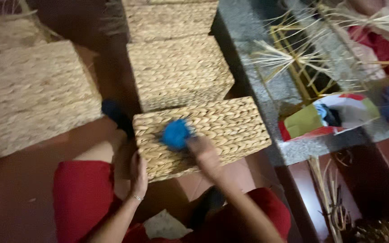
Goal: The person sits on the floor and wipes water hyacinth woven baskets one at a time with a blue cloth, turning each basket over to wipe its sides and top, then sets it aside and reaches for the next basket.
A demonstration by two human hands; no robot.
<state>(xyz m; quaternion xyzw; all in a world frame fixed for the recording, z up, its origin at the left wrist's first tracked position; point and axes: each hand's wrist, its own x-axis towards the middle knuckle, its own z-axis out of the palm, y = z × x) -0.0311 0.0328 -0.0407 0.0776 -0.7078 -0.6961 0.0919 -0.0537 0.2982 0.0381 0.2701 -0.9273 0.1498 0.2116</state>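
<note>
A woven straw basket box [230, 123] lies turned over in front of me, between my knees in red trousers. My left hand [138, 173] presses against its near left side, with a thin bracelet on the wrist. My right hand [205, 155] grips a blue brush [175, 134] that rests on the basket's top face, blurred by motion. The brush handle is hidden in my fingers.
Two more woven boxes [178, 72] stand behind it, and a large one [30, 94] at the left. A grey stone ledge [253, 76] at the right carries loose straw and a coloured bag [327, 119]. Dry straw stalks [329, 198] lie on the red floor.
</note>
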